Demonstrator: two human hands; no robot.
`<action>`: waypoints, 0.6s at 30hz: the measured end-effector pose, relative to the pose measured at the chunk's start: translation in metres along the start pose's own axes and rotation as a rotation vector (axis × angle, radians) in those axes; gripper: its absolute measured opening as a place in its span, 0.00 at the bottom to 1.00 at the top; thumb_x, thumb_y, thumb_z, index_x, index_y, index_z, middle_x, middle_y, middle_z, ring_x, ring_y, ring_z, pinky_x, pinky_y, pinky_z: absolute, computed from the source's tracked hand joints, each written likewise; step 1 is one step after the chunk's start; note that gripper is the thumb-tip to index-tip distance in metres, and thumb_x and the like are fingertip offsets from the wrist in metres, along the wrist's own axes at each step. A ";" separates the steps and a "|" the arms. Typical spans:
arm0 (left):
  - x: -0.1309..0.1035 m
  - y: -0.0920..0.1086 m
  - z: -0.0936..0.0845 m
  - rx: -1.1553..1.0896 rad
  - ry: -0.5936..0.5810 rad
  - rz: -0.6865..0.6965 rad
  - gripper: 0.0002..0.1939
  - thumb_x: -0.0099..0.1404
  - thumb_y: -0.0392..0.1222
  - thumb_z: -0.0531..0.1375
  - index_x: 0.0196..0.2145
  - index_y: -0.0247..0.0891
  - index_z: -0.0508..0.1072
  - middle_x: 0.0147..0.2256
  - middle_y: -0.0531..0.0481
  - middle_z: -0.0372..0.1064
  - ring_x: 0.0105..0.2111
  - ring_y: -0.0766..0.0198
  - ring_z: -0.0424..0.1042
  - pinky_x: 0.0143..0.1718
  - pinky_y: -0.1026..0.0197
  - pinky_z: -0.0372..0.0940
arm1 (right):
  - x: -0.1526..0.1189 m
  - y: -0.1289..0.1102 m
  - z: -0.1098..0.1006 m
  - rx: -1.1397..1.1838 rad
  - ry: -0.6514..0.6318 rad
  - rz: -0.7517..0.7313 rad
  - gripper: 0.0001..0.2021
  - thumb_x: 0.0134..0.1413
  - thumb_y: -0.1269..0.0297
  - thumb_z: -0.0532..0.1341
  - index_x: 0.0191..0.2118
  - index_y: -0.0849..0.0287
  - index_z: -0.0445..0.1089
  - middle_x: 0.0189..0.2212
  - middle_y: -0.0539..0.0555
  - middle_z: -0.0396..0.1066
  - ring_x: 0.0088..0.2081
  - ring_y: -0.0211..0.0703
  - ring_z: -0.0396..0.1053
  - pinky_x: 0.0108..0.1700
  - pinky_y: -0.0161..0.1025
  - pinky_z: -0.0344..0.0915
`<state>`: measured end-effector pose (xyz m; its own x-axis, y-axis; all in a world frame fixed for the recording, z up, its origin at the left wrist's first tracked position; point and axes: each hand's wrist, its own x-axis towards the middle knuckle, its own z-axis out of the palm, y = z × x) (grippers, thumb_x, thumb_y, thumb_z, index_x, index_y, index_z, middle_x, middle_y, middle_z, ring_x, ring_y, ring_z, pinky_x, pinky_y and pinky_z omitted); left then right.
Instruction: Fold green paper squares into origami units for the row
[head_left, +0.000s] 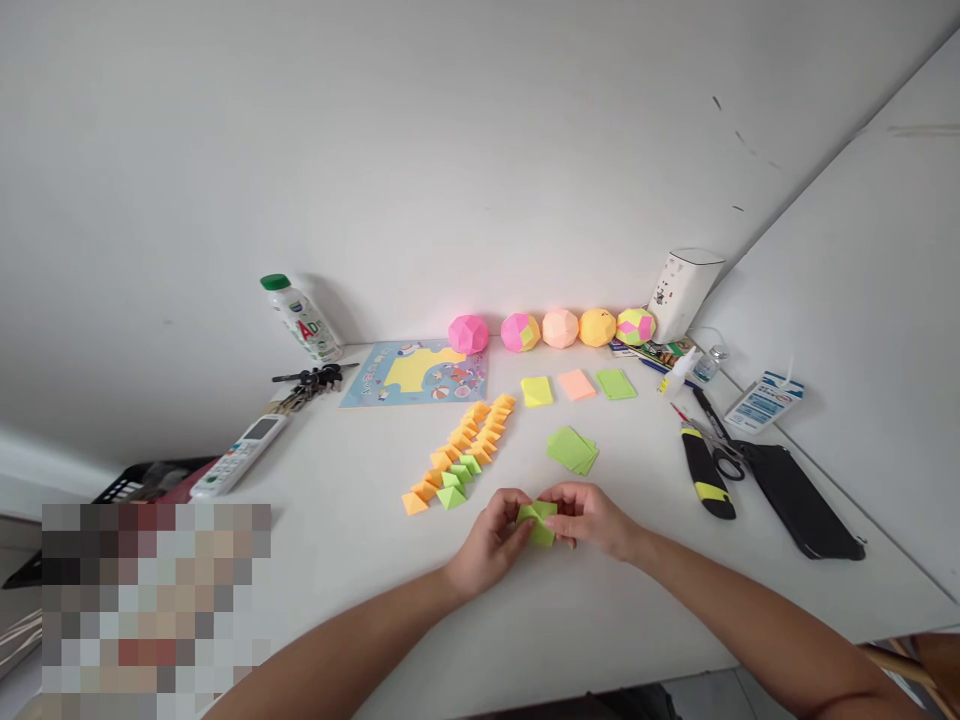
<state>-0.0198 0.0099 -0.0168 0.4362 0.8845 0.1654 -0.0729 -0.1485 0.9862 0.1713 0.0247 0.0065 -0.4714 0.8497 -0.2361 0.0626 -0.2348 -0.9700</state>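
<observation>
Between my two hands is a green paper square (541,537), partly folded, with creases across it. My left hand (491,545) pinches its left side, thumb on top. On the right side my right hand (592,522) grips the paper between thumb and fingers. Just beyond lies a small fanned stack of green paper squares (574,450). To the left, two slanting rows of folded orange paper pieces (450,452) stand on the table, with several folded green pieces (451,495) at the near end of one row.
Five faceted paper balls, one of them pink (468,335), line the wall. Yellow (537,391), peach (577,385) and green (616,384) paper stacks lie before them. A utility knife (706,475), scissors (727,462), black pouch (806,500) and glue bottle (677,372) sit right; a remote (240,455) and bottle (301,318) left.
</observation>
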 end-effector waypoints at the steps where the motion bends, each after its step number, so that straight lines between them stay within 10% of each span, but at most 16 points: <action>1: 0.000 0.001 -0.001 0.048 -0.015 0.011 0.09 0.65 0.44 0.52 0.41 0.39 0.61 0.33 0.49 0.63 0.33 0.64 0.64 0.34 0.61 0.61 | 0.000 0.000 0.000 -0.004 0.004 0.004 0.15 0.44 0.59 0.66 0.36 0.64 0.70 0.22 0.48 0.66 0.23 0.34 0.63 0.22 0.31 0.61; 18: 0.003 0.001 -0.002 0.117 0.008 -0.059 0.19 0.61 0.45 0.57 0.50 0.40 0.67 0.36 0.47 0.60 0.35 0.61 0.64 0.35 0.60 0.63 | -0.002 0.000 0.001 -0.069 0.064 -0.139 0.14 0.43 0.56 0.66 0.24 0.61 0.66 0.22 0.47 0.62 0.22 0.32 0.59 0.24 0.32 0.58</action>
<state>-0.0204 0.0129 -0.0152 0.4293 0.8967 0.1073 0.0582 -0.1461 0.9876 0.1709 0.0225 0.0066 -0.4228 0.9006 -0.1003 0.0616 -0.0819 -0.9947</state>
